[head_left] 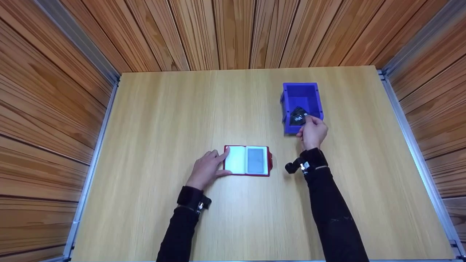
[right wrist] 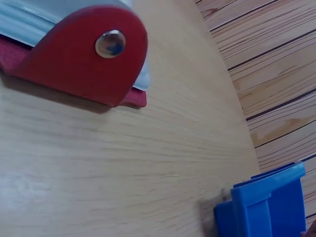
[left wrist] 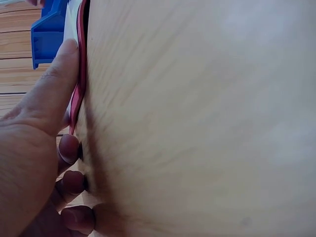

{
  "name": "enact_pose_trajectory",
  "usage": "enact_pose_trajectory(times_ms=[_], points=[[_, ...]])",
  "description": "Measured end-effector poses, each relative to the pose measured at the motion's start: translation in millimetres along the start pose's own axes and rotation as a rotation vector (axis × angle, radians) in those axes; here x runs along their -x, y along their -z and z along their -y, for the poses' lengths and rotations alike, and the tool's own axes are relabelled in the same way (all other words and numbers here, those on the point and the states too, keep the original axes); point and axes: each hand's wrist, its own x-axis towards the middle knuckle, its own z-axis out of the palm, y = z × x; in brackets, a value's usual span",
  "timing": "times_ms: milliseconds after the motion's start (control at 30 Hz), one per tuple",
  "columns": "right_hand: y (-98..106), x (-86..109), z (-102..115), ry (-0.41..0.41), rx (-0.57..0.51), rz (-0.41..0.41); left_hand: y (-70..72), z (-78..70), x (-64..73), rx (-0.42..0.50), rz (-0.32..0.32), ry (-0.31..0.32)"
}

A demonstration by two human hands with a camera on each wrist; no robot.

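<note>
A red card holder [head_left: 269,161] lies unfolded on the table, showing pale clear sleeves inside. My left hand [head_left: 206,168] holds its left edge, thumb and index finger at the two corners. In the left wrist view, one digit lies along the red cover [left wrist: 82,54] while other fingertips rest on the tabletop. The holder's rounded flap [right wrist: 89,59] bears a metal snap in the right wrist view. Over the front of a blue-violet bin [head_left: 300,86], my right hand [head_left: 315,134] pinches a glossy black card-like piece [head_left: 297,117]. Its fingertips are partly hidden.
The light wooden table [head_left: 174,120] carries the holder at its middle and the bin farther back on the right. Wood-plank walls [head_left: 233,32] and metal rails [head_left: 411,145] border it. Both wrists wear black camera bands.
</note>
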Motion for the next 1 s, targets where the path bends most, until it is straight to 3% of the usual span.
enact_pose_trajectory(times_ms=[200,500,733,1000], points=[[-4.8,8.2,7.4,0.056,-0.096,0.052,-0.3,-0.6,-0.2,-0.004,0.004,0.009],[-11.4,25.0,12.1,0.126,-0.063,0.149,-2.4,0.4,-0.2,-0.003,0.001,0.002],[-17.0,37.3,9.0,0.186,0.013,0.227,-3.2,1.1,-0.1,-0.001,-0.017,-0.015],[-17.4,50.9,-0.7,0.208,0.172,0.390,-3.3,1.3,-1.2,-0.002,-0.004,-0.010]])
